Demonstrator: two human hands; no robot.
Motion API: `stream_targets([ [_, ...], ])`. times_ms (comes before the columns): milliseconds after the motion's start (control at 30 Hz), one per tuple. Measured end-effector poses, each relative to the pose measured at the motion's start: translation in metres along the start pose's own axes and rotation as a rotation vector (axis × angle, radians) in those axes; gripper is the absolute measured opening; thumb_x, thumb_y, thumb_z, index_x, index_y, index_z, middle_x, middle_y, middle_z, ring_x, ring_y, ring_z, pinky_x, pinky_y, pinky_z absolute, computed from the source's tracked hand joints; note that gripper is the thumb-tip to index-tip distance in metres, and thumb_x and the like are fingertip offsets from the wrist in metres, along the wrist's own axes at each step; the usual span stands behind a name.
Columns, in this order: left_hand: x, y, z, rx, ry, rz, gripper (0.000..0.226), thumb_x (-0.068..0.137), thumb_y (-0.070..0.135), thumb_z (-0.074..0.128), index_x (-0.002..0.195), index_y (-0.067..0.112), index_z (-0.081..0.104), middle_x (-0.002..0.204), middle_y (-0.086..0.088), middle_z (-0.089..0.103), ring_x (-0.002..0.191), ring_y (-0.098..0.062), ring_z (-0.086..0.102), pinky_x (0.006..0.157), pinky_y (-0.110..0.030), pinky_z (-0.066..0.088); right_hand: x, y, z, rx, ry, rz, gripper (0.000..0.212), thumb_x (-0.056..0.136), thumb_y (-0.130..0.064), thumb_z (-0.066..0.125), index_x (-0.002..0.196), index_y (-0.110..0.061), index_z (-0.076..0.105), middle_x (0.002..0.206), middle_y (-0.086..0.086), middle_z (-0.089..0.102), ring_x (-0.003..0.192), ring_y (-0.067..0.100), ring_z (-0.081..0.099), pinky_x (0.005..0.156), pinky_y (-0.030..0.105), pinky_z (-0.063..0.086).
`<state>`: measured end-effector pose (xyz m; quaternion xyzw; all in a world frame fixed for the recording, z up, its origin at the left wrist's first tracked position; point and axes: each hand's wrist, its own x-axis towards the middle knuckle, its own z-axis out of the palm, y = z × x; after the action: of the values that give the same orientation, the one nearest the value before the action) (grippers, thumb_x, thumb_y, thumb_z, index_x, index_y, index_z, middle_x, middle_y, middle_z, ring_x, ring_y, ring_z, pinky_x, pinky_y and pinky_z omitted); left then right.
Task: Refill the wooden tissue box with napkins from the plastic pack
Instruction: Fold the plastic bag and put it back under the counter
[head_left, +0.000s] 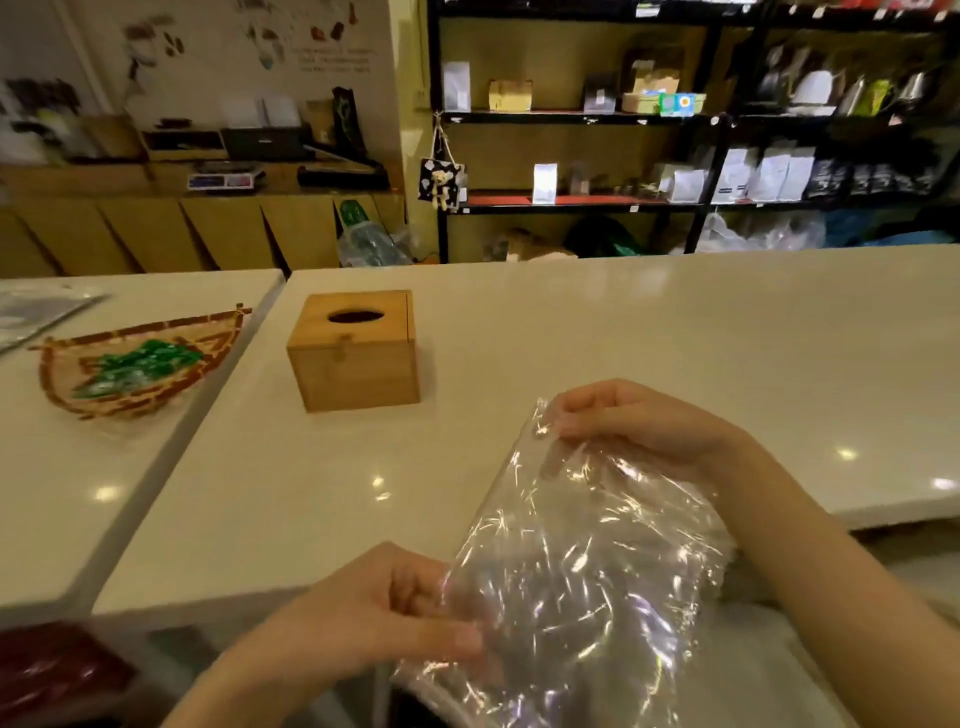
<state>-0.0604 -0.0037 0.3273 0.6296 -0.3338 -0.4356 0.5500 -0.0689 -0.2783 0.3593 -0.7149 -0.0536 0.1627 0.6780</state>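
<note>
Head view is showing the left hand (374, 608) and right hand (623, 421) each pinching the clear plastic pack (582, 566), their grip closed, over the table's (675, 332) near edge. Wooden tissue box (355, 351) is sitting shut, well apart toward the table's left edge. Slippery plastic could be sliding loose or tearing, I think.

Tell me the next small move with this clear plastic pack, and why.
Probably pull its top edge apart to open it. Both hands, left and right, pinch the crinkled clear plastic pack closed above the white table, and the square wooden tissue box sits lid-shut, no napkin showing in its oval slot.
</note>
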Motion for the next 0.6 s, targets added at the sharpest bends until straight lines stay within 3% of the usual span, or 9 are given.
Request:
stream_targets([
  [67,-0.013,-0.032,0.013,-0.108,0.010,-0.052,0.016,0.064,0.028,0.081,0.072,0.016,0.075,0.065,0.006,0.072,0.060,-0.004,0.064,0.063,-0.014,0.047,0.001,0.038,0.011,0.096,-0.033,0.077,0.025,0.082,-0.035,0.060,0.095,-0.018,0.073,0.083,0.005,0.075,0.062,0.012,0.067,0.059,0.024,0.056],
  [167,-0.034,-0.086,0.031,-0.265,0.068,-0.124,0.022,0.056,0.034,0.084,0.066,0.017,0.075,0.060,0.007,0.070,0.058,-0.002,0.064,0.061,-0.014,0.047,-0.008,0.097,0.040,0.350,-0.020,0.254,0.089,0.064,-0.066,0.069,0.130,-0.009,0.053,0.101,-0.001,0.073,0.091,0.012,0.068,0.088,0.026,0.051],
  [233,-0.047,-0.128,0.046,-0.389,0.164,-0.215,0.033,0.045,0.034,0.089,0.065,0.013,0.075,0.061,0.003,0.071,0.059,-0.006,0.065,0.060,-0.016,0.049,-0.016,0.133,0.069,0.598,-0.136,0.243,0.071,0.087,-0.046,0.057,0.132,0.008,0.044,0.123,0.021,0.062,0.114,0.030,0.059,0.103,0.038,0.038],
  [300,-0.055,-0.167,0.057,-0.522,0.260,-0.307,0.043,0.035,0.029,0.093,0.069,0.008,0.075,0.063,-0.003,0.072,0.058,-0.010,0.067,0.056,-0.019,0.052,-0.021,0.158,0.097,0.688,-0.177,0.322,0.060,0.093,-0.037,0.048,0.130,0.009,0.044,0.129,0.028,0.054,0.121,0.038,0.052,0.107,0.045,0.032],
  [400,-0.064,-0.228,0.066,-0.615,0.391,-0.416,0.066,0.030,0.030,0.094,0.084,-0.001,0.073,0.072,-0.011,0.073,0.063,-0.016,0.069,0.060,-0.025,0.054,-0.016,0.215,0.129,0.876,-0.193,0.449,0.052,0.091,-0.043,0.035,0.104,-0.008,0.071,0.103,0.011,0.073,0.098,0.024,0.068,0.090,0.039,0.052],
  [433,-0.064,-0.247,0.068,-0.624,0.425,-0.455,0.068,0.031,0.031,0.094,0.086,-0.002,0.072,0.072,-0.011,0.073,0.063,-0.016,0.068,0.060,-0.025,0.054,-0.014,0.237,0.137,0.975,-0.113,0.491,0.057,0.092,-0.042,0.030,0.092,-0.009,0.076,0.092,0.009,0.075,0.088,0.022,0.072,0.079,0.035,0.057],
  [467,-0.063,-0.265,0.069,-0.631,0.461,-0.483,0.065,0.033,0.030,0.094,0.085,-0.002,0.072,0.070,-0.010,0.072,0.060,-0.015,0.067,0.059,-0.024,0.055,-0.021,0.262,0.145,1.041,-0.037,0.512,0.061,0.095,-0.042,0.025,0.094,-0.008,0.075,0.095,0.013,0.075,0.090,0.025,0.071,0.077,0.034,0.057],
  [533,-0.057,-0.300,0.070,-0.635,0.549,-0.550,0.056,0.045,0.025,0.090,0.087,-0.004,0.069,0.063,-0.006,0.071,0.056,-0.013,0.065,0.055,-0.024,0.055,-0.029,0.318,0.154,0.937,0.116,0.372,0.063,0.095,-0.048,0.024,0.130,-0.005,0.052,0.133,0.020,0.054,0.126,0.031,0.049,0.102,0.041,0.041],
  [600,-0.047,-0.339,0.070,-0.637,0.653,-0.600,0.027,0.065,0.014,0.077,0.085,-0.001,0.068,0.064,-0.003,0.072,0.060,-0.012,0.066,0.055,-0.024,0.054,-0.032,0.381,0.169,1.064,0.104,0.484,0.076,0.086,-0.055,0.047,0.138,-0.001,0.039,0.142,0.024,0.043,0.134,0.036,0.037,0.107,0.047,0.032],
])
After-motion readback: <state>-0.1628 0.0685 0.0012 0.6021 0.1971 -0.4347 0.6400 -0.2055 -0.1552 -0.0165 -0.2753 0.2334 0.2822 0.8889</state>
